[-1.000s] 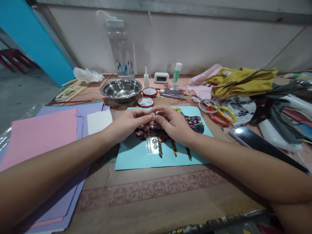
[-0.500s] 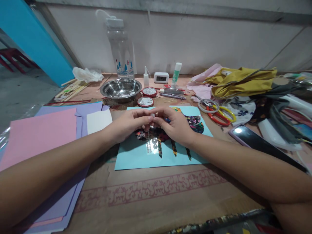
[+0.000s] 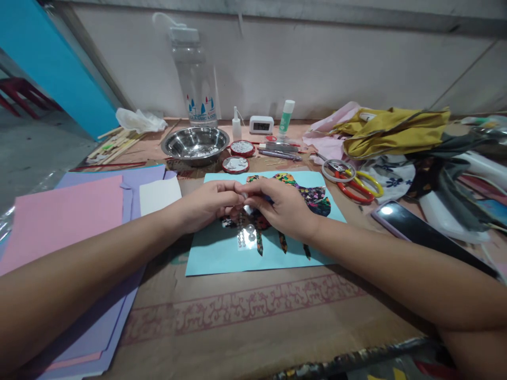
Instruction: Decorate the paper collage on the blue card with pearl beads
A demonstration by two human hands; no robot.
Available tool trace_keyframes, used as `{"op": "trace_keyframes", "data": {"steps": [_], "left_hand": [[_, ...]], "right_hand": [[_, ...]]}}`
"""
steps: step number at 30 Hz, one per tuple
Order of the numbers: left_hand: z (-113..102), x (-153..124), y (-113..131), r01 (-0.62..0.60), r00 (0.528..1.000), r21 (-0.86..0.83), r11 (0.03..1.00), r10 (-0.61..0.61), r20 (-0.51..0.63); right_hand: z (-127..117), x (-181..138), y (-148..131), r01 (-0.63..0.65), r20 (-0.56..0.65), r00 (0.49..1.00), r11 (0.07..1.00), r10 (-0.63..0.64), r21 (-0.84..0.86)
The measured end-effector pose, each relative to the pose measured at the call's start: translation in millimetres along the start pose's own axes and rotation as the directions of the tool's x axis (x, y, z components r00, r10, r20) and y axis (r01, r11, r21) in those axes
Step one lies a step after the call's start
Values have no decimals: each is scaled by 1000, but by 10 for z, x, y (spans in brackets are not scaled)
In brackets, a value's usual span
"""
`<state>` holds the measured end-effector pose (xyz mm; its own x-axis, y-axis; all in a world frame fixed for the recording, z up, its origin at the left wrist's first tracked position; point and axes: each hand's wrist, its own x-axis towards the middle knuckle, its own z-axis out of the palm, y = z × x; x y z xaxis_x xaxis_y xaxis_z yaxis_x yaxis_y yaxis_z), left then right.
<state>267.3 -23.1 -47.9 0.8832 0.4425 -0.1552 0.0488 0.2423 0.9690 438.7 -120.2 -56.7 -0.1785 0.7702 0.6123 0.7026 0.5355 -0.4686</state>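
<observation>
My left hand [image 3: 209,203] and my right hand [image 3: 283,206] meet fingertip to fingertip over a light blue sheet of paper [image 3: 222,258]. Both are closed in a pinch around a small pale round piece [image 3: 244,196], mostly hidden by the fingers. Just below them shows a clear sheet of round stick-on gems [image 3: 247,237]; whether the left fingers also hold it, I cannot tell. On the blue paper lies a dark, colourful patchwork cut-out [image 3: 317,200] with several narrow strips pointing toward me. My right hand covers part of it.
Left lie pink [image 3: 71,211] and purple sheets. Behind stand a metal bowl [image 3: 174,150], two red-rimmed lids [image 3: 236,164] of small pieces, a water bottle [image 3: 194,74], a glue bottle [image 3: 236,126], a clock [image 3: 261,125] and a glue stick [image 3: 287,116]. Right are scissors [image 3: 358,198] and a phone [image 3: 420,232].
The joined fingertips have shifted slightly left and toward me, and the fingers now cover more of the small round piece. The things on the table stay in place.
</observation>
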Motion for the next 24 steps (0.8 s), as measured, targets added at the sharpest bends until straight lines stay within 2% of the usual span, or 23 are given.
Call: {"op": "trace_keyframes", "data": {"steps": [4,9,24], "left_hand": [[5,-3,3,4,999,4,1000,-4,39],[-3,-7,19,19,992,-8,1000,-18,122],[20,-4,27,101,988,2,995,-101,114]], "right_hand": [[-7,-6,21,-12,-6,1000,1000,12,-25],[15,-9,37,63,-22,998,997,-64,-47],[17,-1,12,44,82,996,992,-35,-115]]}}
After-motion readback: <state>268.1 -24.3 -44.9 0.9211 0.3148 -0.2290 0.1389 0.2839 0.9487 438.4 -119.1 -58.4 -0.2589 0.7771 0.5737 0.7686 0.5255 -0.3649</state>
